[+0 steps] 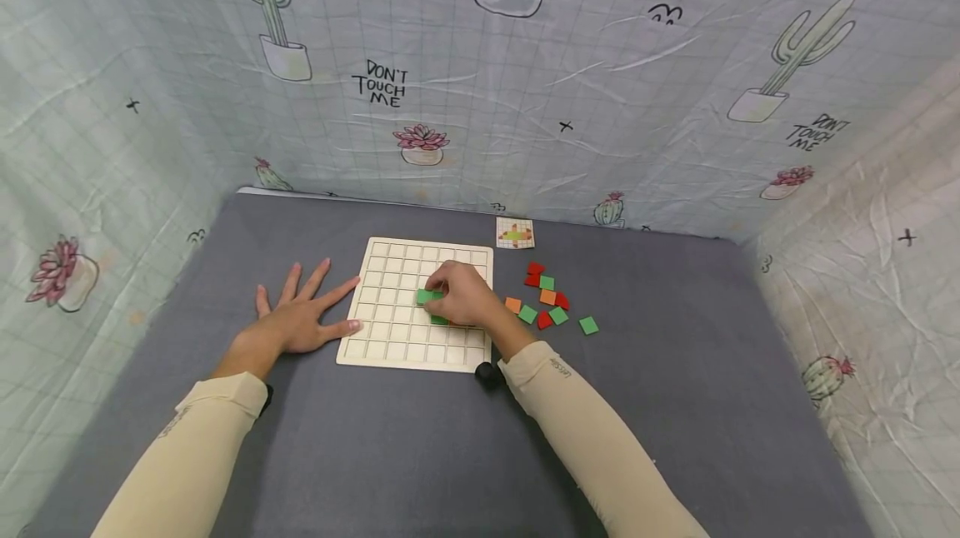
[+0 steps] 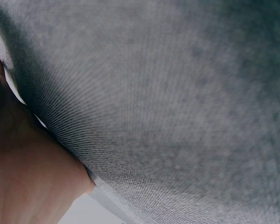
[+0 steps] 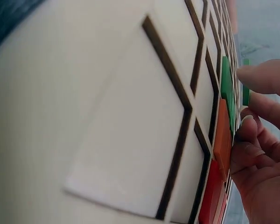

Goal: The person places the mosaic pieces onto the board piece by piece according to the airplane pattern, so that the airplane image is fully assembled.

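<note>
A pale square grid board [image 1: 393,352] lies on the grey table. My right hand [image 1: 465,296] is over its middle and pinches a thin green tile [image 3: 246,99] between thumb and finger, tilted up on edge in the right wrist view. Beside those fingers a green tile [image 3: 226,86], an orange tile [image 3: 222,140] and a red tile [image 3: 212,196] sit in the grid; the hand partly hides this group in the head view. My left hand [image 1: 300,321] rests with fingers spread on the table, its thumb and index fingertips at the board's left edge.
Loose red, orange and green tiles [image 1: 528,315] are scattered right of the board. A small pattern card [image 1: 515,233] lies behind them. A black rounded thing [image 1: 489,376] is at the right cuff. Printed cloth [image 1: 480,80] hangs behind the table and along both sides.
</note>
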A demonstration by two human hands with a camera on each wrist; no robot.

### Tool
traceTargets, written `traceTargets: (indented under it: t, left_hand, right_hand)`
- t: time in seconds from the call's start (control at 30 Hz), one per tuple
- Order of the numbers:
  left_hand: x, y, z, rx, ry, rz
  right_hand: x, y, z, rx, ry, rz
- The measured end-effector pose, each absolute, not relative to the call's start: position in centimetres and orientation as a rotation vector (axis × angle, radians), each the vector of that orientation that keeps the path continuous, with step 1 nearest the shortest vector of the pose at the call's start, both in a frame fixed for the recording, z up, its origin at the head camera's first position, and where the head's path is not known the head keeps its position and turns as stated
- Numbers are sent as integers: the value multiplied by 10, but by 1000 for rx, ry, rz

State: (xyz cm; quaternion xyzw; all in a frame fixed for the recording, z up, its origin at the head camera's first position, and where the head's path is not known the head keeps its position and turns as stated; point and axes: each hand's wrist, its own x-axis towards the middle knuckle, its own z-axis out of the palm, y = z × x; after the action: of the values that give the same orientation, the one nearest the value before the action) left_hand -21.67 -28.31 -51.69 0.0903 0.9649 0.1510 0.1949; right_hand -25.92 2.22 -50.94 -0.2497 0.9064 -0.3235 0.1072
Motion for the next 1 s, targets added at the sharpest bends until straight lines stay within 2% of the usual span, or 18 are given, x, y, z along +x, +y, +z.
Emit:
traceTargets:
  t: [1.0]
  left_hand:
    - [-214,-282,-519,257,2710,410]
  right_hand:
    - [-255,18,-511,-675,2698,-927]
